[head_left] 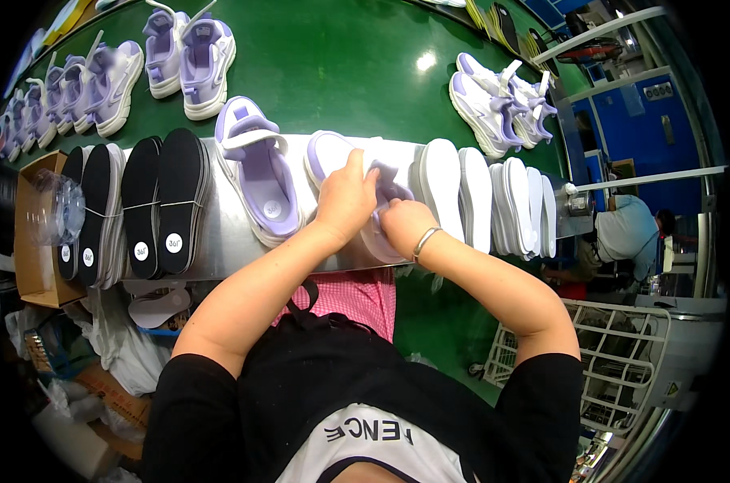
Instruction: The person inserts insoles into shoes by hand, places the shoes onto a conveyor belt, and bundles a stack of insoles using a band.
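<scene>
Both arms reach out in front of the body, elbows bent and spread wide, the bare left forearm and right forearm slanting inward until the two hands nearly meet. I can see the left grip set a little farther out, its index finger stretched forward and thumb angled alongside. The right grip is curled, knuckles up, the wrist turned inward; its fingertips are partly hidden from me.

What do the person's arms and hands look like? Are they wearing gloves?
No gloves: the left hand and right hand are bare. Both arms have short black sleeves. A thin, silvery bracelet circles the right wrist; the left wrist shows none.
</scene>
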Tool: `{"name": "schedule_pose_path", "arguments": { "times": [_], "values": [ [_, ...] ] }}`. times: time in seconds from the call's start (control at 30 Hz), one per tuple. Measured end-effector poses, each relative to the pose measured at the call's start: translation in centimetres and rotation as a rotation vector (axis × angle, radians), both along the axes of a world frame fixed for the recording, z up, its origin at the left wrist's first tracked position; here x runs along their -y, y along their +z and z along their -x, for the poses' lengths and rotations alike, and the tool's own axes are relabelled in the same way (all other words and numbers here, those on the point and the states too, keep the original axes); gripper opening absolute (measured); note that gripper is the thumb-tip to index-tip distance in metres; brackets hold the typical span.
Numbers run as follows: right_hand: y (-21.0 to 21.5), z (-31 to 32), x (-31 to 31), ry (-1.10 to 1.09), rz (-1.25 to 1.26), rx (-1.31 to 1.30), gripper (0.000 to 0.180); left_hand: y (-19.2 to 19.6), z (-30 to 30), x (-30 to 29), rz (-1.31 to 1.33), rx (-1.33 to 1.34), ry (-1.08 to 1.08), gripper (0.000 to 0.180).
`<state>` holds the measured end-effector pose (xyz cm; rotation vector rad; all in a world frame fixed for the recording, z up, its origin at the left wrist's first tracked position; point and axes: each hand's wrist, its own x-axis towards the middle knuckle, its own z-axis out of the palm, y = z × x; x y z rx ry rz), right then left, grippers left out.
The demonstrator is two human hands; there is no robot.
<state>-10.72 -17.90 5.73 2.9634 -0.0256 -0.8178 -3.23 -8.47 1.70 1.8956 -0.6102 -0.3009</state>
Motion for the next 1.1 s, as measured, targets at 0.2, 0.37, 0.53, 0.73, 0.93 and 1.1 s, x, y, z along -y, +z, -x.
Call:
{"name": "schedule_pose_path", "arguments": {
  "times": [0.2, 0.37, 0.53, 0.73, 0.93, 1.1],
  "values": [
    [-1.8, -0.6, 1.8, -0.002, -0.059, -0.066, 0.014, 0.2, 0.0, 0.2, 0.038, -0.042, -0.002, 0.025],
    [-1.6, -1.5, 1.6, -0.051, -0.045, -0.285, 0.017, -0.1, 0.0, 0.4, 0.052, -0.085, -0.006, 0.023],
    [-0.7, -3.2, 1.1, -0.055, -0.033, -0.558, 0.021, -0.4, 0.1, 0.7, 0.054, -0.04, -0.029, 0.03],
    [0.4, -2.9, 0.2, -0.206, 0.02, -0.296, 0.021, -0.6, 0.0, 0.9, 0.046, 0.0, -0.017, 0.029],
    [-0.5, -1.9, 1.7, 0.062, 0.038, -0.363, 0.017, -0.5, 0.2, 1.2, 0.037, -0.029, -0.011, 0.026],
    [3.3, 0.9, 1.7, 0.067, -0.116, -0.379, 0.03, 0.2, 0.2, 0.6, 0.012, -0.021, 0.024, 0.025]
  ]
}}
